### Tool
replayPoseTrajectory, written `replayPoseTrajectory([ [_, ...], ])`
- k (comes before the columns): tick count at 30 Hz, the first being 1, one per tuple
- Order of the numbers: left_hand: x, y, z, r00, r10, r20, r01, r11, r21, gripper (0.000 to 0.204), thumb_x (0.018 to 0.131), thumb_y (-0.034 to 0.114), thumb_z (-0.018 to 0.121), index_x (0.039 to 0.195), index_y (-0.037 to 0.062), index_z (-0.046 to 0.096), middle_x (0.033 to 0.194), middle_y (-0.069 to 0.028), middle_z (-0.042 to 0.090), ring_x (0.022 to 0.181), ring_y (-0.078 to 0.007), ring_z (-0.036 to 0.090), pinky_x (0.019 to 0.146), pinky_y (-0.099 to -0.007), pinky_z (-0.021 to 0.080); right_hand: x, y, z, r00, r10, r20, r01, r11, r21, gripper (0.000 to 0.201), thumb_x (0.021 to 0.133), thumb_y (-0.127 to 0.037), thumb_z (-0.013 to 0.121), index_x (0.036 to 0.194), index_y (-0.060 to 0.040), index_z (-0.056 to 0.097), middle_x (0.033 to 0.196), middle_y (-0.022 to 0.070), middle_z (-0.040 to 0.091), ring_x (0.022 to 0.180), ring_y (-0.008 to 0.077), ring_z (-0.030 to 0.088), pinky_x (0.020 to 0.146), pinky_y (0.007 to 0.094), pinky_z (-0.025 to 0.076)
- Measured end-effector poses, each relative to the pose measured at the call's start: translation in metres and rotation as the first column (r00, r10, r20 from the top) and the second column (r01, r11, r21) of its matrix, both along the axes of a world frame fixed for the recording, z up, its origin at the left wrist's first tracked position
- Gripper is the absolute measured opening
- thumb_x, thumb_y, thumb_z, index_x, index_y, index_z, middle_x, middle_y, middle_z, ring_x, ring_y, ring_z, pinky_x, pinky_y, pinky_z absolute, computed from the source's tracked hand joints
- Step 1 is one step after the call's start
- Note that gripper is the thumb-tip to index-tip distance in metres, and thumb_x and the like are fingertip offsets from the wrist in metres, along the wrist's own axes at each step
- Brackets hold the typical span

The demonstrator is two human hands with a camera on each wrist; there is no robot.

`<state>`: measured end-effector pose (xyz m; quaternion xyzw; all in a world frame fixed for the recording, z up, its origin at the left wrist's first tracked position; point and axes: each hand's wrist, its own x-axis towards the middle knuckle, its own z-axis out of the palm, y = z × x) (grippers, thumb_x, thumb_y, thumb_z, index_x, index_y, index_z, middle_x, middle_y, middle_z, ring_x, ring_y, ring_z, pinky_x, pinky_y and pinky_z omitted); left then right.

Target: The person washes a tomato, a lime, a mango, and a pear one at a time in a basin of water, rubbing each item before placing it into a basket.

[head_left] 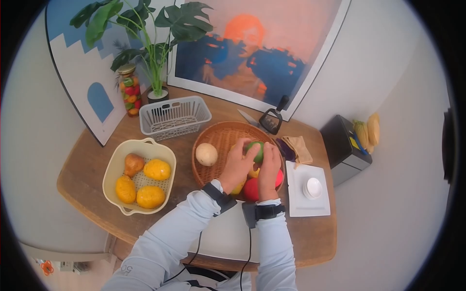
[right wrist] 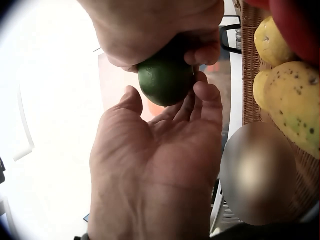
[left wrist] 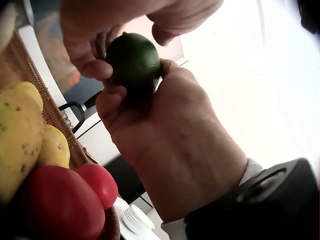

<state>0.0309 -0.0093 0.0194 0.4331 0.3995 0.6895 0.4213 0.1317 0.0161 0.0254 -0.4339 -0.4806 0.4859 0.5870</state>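
Observation:
A round green fruit (head_left: 256,151) (left wrist: 132,62) (right wrist: 165,80) is up over the wicker basket, between the two hands. My right hand (head_left: 268,174) (left wrist: 172,130) (right wrist: 150,25) grips it, thumb on one side and curled fingers on the other. My left hand (head_left: 235,167) (left wrist: 120,20) (right wrist: 160,155) is at its other side, palm turned up in the right wrist view; its fingertips are at the fruit's surface and its thumb stands apart. Beneath the hands, the basket (head_left: 228,130) holds a pale round item (head_left: 206,154), red items (left wrist: 65,202) and yellow fruit (right wrist: 295,95).
A cream colander (head_left: 108,169) with several yellow-orange fruits stands left. Behind are a grey basket (head_left: 172,127), a potted plant (head_left: 154,58) and a jar (head_left: 130,94). A knife (head_left: 247,116) and grater (head_left: 271,121) lie behind the wicker basket; a white tray (head_left: 310,206) is right.

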Motion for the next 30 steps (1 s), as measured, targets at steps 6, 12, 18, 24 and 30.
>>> replayPoseTrajectory([
  [6, -0.008, 0.007, -0.009, 0.963, 0.041, -0.266, 0.012, 0.98, 0.197, 0.036, 0.095, 0.023, 0.063, 0.123, 0.0014, 0.055, 0.106, -0.0119, 0.062, 0.086, -0.0214, 0.062, 0.073, -0.0315, 0.051, 0.0, 0.007, -0.01, 0.996, -0.039, 0.082, 0.028, 0.991, 0.129, 0.028, 0.099, -0.029, 0.057, 0.101, -0.002, 0.06, 0.09, 0.0075, 0.062, 0.07, 0.0098, 0.055, 0.054, 0.0232, 0.042],
  [12, -0.001, -0.005, 0.008, 0.998, -0.055, -0.011, 0.054, 0.996, -0.072, 0.033, 0.093, 0.019, 0.065, 0.121, 0.0022, 0.057, 0.111, -0.0118, 0.06, 0.094, -0.0204, 0.059, 0.073, -0.0297, 0.052, -0.004, -0.002, 0.001, 0.999, -0.028, 0.024, 0.025, 0.991, 0.133, 0.028, 0.099, -0.031, 0.057, 0.1, -0.003, 0.059, 0.084, 0.0049, 0.059, 0.067, 0.009, 0.053, 0.052, 0.023, 0.042],
  [18, -0.008, 0.007, -0.004, 0.958, 0.078, -0.275, 0.003, 0.959, 0.283, 0.032, 0.096, 0.024, 0.062, 0.119, 0.0018, 0.057, 0.102, -0.0118, 0.062, 0.089, -0.02, 0.062, 0.07, -0.0289, 0.052, -0.001, 0.007, -0.007, 0.999, -0.021, 0.026, 0.019, 0.997, 0.079, 0.03, 0.099, -0.033, 0.058, 0.104, -0.0037, 0.058, 0.084, 0.0035, 0.06, 0.06, 0.0065, 0.051, 0.046, 0.0213, 0.038],
  [24, -0.007, 0.003, -0.002, 0.988, -0.066, -0.137, 0.058, 0.996, -0.066, 0.032, 0.093, 0.018, 0.064, 0.12, 0.0007, 0.057, 0.11, -0.0131, 0.06, 0.098, -0.0216, 0.061, 0.077, -0.0329, 0.052, -0.008, -0.003, 0.003, 0.997, -0.061, 0.049, 0.054, 0.989, 0.141, 0.032, 0.098, -0.032, 0.06, 0.108, -0.0026, 0.056, 0.086, 0.0037, 0.059, 0.063, 0.0067, 0.053, 0.047, 0.0209, 0.039],
  [30, -0.001, 0.002, -0.002, 0.925, 0.197, -0.325, -0.102, 0.953, 0.286, 0.034, 0.098, 0.028, 0.059, 0.114, -0.0021, 0.058, 0.092, -0.0111, 0.063, 0.081, -0.0191, 0.063, 0.07, -0.0305, 0.051, -0.004, 0.0, 0.003, 0.997, -0.023, -0.076, 0.022, 1.0, -0.005, 0.029, 0.097, -0.031, 0.061, 0.106, -0.004, 0.056, 0.085, 0.0037, 0.059, 0.063, 0.0073, 0.052, 0.047, 0.0211, 0.038],
])
